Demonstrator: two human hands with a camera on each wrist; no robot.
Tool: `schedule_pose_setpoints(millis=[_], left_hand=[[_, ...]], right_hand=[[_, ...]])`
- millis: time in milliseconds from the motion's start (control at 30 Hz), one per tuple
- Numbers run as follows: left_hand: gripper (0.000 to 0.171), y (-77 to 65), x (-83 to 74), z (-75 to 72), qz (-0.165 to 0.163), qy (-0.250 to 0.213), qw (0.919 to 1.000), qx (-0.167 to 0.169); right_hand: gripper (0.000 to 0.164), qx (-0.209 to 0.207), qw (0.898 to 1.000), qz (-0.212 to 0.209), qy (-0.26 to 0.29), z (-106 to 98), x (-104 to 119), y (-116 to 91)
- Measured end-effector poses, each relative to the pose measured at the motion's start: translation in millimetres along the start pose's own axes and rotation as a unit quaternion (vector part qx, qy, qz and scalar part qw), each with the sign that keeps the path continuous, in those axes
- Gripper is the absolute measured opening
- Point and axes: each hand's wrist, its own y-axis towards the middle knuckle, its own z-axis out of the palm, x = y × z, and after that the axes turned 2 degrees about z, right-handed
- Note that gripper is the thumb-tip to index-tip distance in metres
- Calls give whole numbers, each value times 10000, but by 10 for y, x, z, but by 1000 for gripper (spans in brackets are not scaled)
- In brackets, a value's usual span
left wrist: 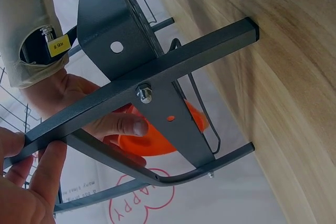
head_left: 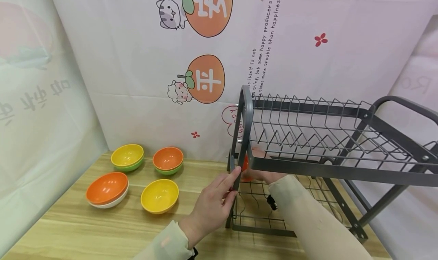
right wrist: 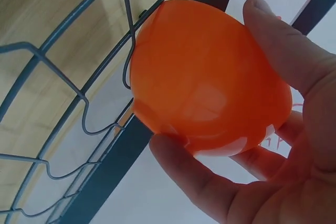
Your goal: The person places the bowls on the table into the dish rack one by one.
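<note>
An orange bowl (right wrist: pixel 210 82) is in my right hand (head_left: pixel 263 172), thumb on one side and fingers on the other. It stands on its edge against the wires of the lower tier (head_left: pixel 253 203), at the left end of the dark grey dish rack (head_left: pixel 308 167). From the head view, the upper tier and rack post hide most of this bowl (head_left: pixel 245 163). My left hand (head_left: pixel 210 205) holds the rack's front left post; the left wrist view shows its fingers (left wrist: pixel 48 169) on both sides of the bar.
Left on the wooden table are a yellow bowl on a green one (head_left: pixel 127 156), an orange bowl on a green one (head_left: pixel 168 159), an orange bowl on a white one (head_left: pixel 107 188), and a single yellow bowl (head_left: pixel 159 196). A printed cloth (head_left: pixel 143 77) hangs behind.
</note>
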Motion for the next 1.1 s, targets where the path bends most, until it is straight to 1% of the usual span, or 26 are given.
schedule_pose_setpoints(millis=[67, 233, 333, 433, 467, 567, 667, 767, 867, 967, 1033, 1100], left_hand=[[75, 2, -6, 3, -7, -11, 10000, 1], [75, 1, -11, 0, -31, -36, 10000, 2], [76, -1, -8, -4, -56, -60, 10000, -28], [75, 2, -8, -2, -69, -61, 10000, -32], [75, 2, -6, -1, -72, -63, 10000, -22], [75, 6, -8, 2, -94, -68, 9999, 9], [75, 4, -7, 3, -116, -67, 9999, 2], [75, 4, -5, 5, -84, -32, 10000, 0], [75, 4, -1, 8, -31, 2, 10000, 9], [75, 4, 0, 8, -3, 21, 10000, 17], [75, 5, -2, 7, 6, 23, 10000, 20], [75, 6, -3, 6, 6, 37, 10000, 30]], right_hand=[[61, 64, 9999, -82, 24, -14, -15, -7], [57, 345, 9978, -485, 304, -48, -84, 26], [53, 329, 9961, -686, 443, -26, -152, 77], [51, 281, 9955, -810, 409, 6, -205, 116], [53, 267, 9955, -836, 354, 12, -215, 121], [56, 294, 9965, -768, 180, 22, -206, 113], [55, 281, 9977, -602, 131, 29, -181, 96], [49, 224, 9986, -429, 230, 45, -173, 99], [45, 173, 9985, -396, 338, 23, -147, 71], [43, 133, 9980, -433, 432, -63, -53, -28], [42, 194, 9974, -454, 521, -151, 55, -139], [45, 245, 9969, -476, 580, -220, 130, -219]])
